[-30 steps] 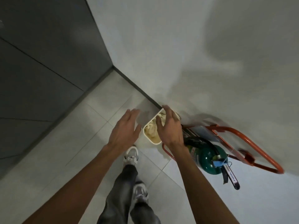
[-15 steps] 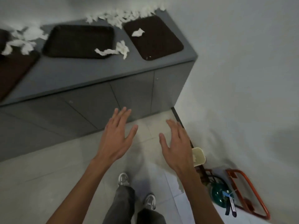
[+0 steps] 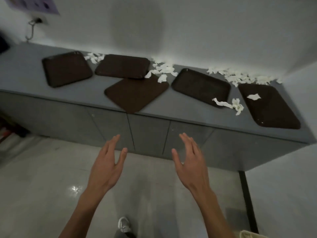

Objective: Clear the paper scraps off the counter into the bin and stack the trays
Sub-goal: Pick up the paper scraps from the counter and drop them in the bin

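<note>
left hand (image 3: 106, 165) and right hand (image 3: 190, 162): both empty, fingers straight and slightly spread, palms facing, held toward the counter (image 3: 25, 73), judged ready to scoop. paper scraps (image 3: 240, 77) line the wall from 11 to 2 o'clock, one on the rightmost tray (image 3: 274, 114) at 3 o'clock. five trays (image 3: 66, 68) unstacked. bin (image 3: 252, 235) rim at 5 o'clock.

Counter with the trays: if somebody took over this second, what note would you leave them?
Left hand and right hand: both open, empty, held before the counter, touching nothing.
Five trays lie spread on it, unstacked; two middle ones overlap.
Paper scraps sit along the wall, between trays, one on the rightmost tray.
Bin on the floor, lower right.
Done: nothing visible.
Left: bin all scraps, stack trays.
</note>
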Motion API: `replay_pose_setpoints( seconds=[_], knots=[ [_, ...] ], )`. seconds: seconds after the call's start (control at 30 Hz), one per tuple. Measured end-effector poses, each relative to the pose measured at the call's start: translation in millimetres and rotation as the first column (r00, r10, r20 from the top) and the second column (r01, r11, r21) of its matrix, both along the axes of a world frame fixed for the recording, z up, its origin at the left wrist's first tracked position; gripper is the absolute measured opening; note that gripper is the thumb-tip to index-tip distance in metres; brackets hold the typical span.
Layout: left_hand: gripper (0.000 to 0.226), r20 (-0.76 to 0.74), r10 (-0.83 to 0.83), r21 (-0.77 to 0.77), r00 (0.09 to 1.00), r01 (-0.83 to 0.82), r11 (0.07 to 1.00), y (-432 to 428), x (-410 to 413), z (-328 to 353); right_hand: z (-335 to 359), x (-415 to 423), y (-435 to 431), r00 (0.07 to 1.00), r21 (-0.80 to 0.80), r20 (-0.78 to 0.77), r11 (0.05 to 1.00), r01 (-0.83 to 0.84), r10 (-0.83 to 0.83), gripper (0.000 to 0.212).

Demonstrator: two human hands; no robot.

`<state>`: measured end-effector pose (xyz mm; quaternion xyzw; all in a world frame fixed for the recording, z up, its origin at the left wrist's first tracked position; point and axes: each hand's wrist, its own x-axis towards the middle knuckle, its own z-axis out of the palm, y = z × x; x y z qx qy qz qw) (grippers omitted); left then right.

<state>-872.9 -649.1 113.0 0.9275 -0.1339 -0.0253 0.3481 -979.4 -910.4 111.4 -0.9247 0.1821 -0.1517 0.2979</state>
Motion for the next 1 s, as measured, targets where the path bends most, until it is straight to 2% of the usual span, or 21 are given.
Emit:
replay_pose_setpoints(
  seconds=[0.17,0.33,0.57,0.7,1.0],
  knots=[
    [0.056,-0.034,0.103,-0.004,0.994,-0.103,0.995,115,80,-2,2,105,88,0.996,0.043,0.0,0.995,-0.087,0.087,0.057],
    [0.047,-0.043,0.197,-0.066,0.979,-0.199,0.978,178,156,-4,3,200,152,0.987,0.073,0.002,0.984,-0.162,0.162,0.053],
    [0.037,-0.007,0.239,-0.114,0.971,-0.238,0.965,212,285,-23,-13,347,198,0.968,0.06,-0.012,0.967,-0.248,0.249,0.049],
    [0.033,-0.011,0.238,-0.085,0.971,-0.239,0.967,224,373,-35,-27,438,213,0.959,0.054,-0.046,0.959,-0.277,0.28,0.048],
    [0.03,-0.023,0.262,-0.104,0.965,-0.263,0.959,239,548,-22,-29,648,254,0.925,0.038,-0.125,0.933,-0.357,0.359,0.035]
  ],
)
